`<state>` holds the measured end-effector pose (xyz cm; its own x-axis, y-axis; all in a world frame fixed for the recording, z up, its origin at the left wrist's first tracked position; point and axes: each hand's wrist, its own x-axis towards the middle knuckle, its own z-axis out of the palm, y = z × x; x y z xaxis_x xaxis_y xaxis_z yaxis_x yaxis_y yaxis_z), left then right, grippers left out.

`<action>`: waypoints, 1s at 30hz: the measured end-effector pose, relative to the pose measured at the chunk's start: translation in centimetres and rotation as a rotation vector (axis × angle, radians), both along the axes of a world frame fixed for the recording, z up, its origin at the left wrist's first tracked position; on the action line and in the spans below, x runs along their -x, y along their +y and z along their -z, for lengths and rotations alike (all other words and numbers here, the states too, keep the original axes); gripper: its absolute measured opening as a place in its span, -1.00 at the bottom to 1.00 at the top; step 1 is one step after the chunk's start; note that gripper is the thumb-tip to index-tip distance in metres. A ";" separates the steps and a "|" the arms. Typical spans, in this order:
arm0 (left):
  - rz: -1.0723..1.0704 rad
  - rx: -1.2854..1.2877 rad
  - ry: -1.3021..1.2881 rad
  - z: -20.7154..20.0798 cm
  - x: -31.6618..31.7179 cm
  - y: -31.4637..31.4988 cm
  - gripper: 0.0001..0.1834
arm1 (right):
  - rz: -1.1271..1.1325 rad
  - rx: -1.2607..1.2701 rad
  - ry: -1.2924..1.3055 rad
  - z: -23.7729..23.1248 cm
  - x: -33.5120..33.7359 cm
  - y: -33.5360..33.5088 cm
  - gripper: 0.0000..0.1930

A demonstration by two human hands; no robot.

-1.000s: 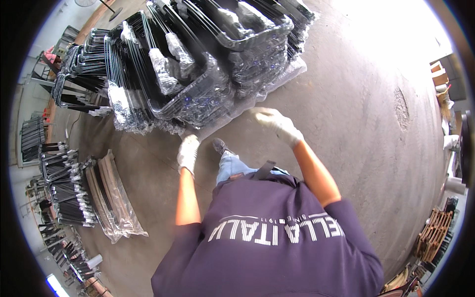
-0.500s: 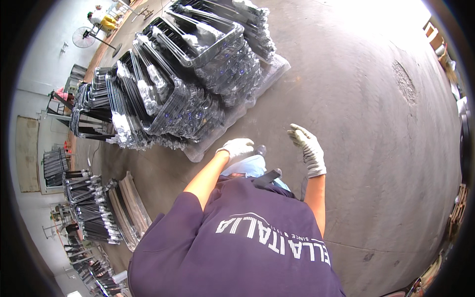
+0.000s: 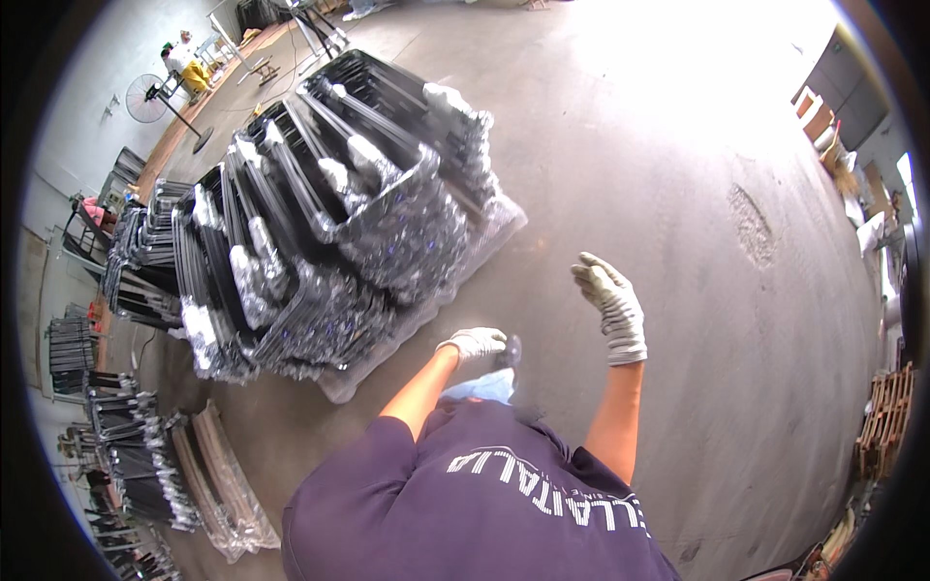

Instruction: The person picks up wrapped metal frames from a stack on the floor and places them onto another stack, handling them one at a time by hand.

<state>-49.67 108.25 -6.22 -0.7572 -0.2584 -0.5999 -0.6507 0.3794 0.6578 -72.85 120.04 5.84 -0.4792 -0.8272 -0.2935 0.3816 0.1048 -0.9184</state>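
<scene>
My left hand (image 3: 475, 344), in a pale work glove, hangs low in front of my body, its fingers loosely stretched and nothing visible in them. Farther right, my right hand (image 3: 612, 308), gloved the same way, is raised over the concrete floor with slightly bent, open fingers and holds nothing. Neither hand touches anything. Nearest to the left hand is a large pile of black metal frames (image 3: 397, 232), bundled side by side with clear plastic wrap around their ends. Beneath the bundles, a sheet of bubble wrap (image 3: 496, 223) sticks out along the near right edge.
More black frames (image 3: 136, 445) stand stacked at the left, beside long plastic-wrapped pieces (image 3: 221, 484). A pedestal fan (image 3: 147, 99) and a person in yellow trousers (image 3: 194, 76) are far left. Wooden pallets (image 3: 883, 412) line the right side. The floor has a rough patch (image 3: 751, 225).
My view has shifted, so the wrapped frames appear lower and farther left, with more floor beyond them. Both hands sit slightly lower in the picture; both stay without a load.
</scene>
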 end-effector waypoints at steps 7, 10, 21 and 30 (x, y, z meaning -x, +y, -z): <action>-0.364 0.019 0.304 2.6 6.4 -12.2 -0.52 | -0.229 0.056 0.041 -3.3 3.8 -12.6 -0.64; -0.619 0.153 0.283 1.1 7.3 -17.6 -0.37 | -0.278 -0.013 0.081 -2.2 6.0 -15.5 -0.64; -0.951 1.054 0.079 1.8 11.5 -31.6 -0.13 | -0.398 -0.184 -0.169 6.5 17.8 -24.6 -0.58; -1.052 0.776 -0.580 3.6 15.3 -34.5 0.04 | -0.641 -0.181 -0.059 5.2 34.3 -42.6 -0.57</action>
